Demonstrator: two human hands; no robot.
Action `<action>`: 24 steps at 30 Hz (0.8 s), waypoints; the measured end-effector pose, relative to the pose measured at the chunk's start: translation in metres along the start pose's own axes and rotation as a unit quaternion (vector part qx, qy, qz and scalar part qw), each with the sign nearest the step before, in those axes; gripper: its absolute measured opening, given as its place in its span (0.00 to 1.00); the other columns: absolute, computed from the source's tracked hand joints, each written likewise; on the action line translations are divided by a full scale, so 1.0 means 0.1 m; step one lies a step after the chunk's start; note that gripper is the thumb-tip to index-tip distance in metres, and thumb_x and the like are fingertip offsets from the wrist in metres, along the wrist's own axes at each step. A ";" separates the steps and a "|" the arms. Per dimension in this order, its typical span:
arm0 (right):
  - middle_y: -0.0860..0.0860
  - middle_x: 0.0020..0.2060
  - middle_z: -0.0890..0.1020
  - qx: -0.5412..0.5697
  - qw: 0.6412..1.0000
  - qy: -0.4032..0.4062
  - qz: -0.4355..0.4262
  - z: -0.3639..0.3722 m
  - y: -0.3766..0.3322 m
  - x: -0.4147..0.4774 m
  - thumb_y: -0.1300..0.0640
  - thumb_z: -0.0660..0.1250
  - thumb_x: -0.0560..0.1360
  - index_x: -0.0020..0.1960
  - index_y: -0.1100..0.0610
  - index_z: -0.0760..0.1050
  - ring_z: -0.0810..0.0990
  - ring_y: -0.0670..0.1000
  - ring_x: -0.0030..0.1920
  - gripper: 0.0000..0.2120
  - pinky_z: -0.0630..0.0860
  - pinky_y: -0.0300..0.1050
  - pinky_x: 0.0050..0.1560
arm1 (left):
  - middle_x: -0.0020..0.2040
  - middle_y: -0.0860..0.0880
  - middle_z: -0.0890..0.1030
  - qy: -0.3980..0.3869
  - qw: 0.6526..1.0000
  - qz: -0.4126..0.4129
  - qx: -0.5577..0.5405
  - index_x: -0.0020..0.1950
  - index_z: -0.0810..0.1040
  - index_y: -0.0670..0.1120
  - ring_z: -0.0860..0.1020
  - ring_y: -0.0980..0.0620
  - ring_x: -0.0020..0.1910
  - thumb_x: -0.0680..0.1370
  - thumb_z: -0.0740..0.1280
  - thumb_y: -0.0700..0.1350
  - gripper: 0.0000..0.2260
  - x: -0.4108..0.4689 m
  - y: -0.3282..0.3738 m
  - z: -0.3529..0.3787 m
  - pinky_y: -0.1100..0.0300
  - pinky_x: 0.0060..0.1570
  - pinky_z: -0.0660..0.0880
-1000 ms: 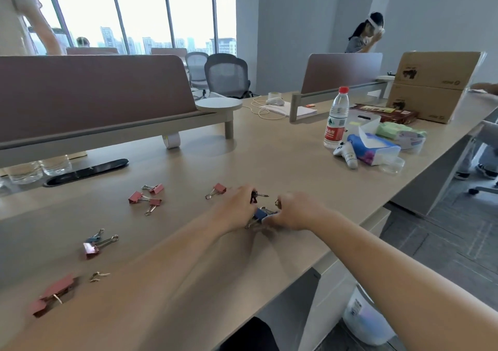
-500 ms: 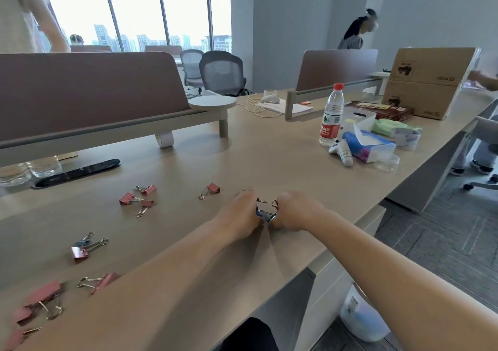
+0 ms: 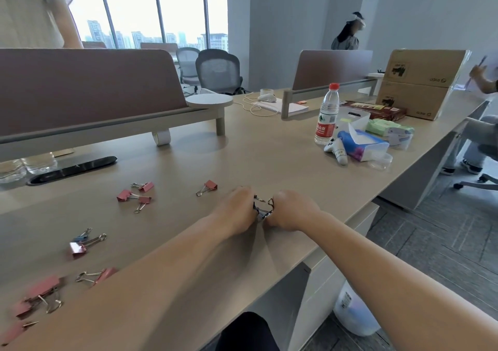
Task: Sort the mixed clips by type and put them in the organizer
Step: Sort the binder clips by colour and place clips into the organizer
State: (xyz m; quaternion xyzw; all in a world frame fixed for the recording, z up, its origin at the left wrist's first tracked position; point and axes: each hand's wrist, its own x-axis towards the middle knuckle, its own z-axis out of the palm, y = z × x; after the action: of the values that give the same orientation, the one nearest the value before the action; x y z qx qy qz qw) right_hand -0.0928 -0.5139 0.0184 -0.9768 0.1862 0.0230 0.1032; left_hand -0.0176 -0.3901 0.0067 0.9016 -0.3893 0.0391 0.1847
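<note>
Long wooden office desk [image 3: 269, 156]: both hands work at a knot of dark clips [image 3: 262, 209] near its front edge.

The left hand [image 3: 237, 212] and right hand [image 3: 291, 210] are curled knuckle to knuckle, each pinching the dark clips held between them, so the step in hand looks like pulling tangled clips apart or gathering one type. At least two are in that bunch; fingers hide the rest. To the left, pink clips [image 3: 208, 187] lie loose: one beside the left hand, three grouped farther off, two nearer, and perhaps three more blurred at the corner. One small blue clip [image 3: 80, 239] lies among them. No organizer is in view, so the next move calls for finding it, then carrying the bunch over.
</note>
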 end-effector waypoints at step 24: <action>0.49 0.36 0.79 0.112 0.957 0.067 -0.260 -0.73 -2.72 -0.50 0.42 0.70 0.71 0.40 0.53 0.74 0.76 0.51 0.36 0.15 0.73 0.49 0.40 | 0.44 0.55 0.77 0.173 0.973 -0.130 -0.085 0.53 0.73 0.51 0.75 0.55 0.41 0.76 0.69 0.50 0.09 -1.88 -1.54 -2.52 0.59 0.38 0.72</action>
State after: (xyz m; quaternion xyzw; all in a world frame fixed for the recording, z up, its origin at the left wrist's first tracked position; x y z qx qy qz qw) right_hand -0.0390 -0.2642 0.1465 -0.9730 -0.0664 -0.0912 0.2012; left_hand -0.0196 -0.0722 0.1540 0.9051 -0.2329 0.1364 0.3285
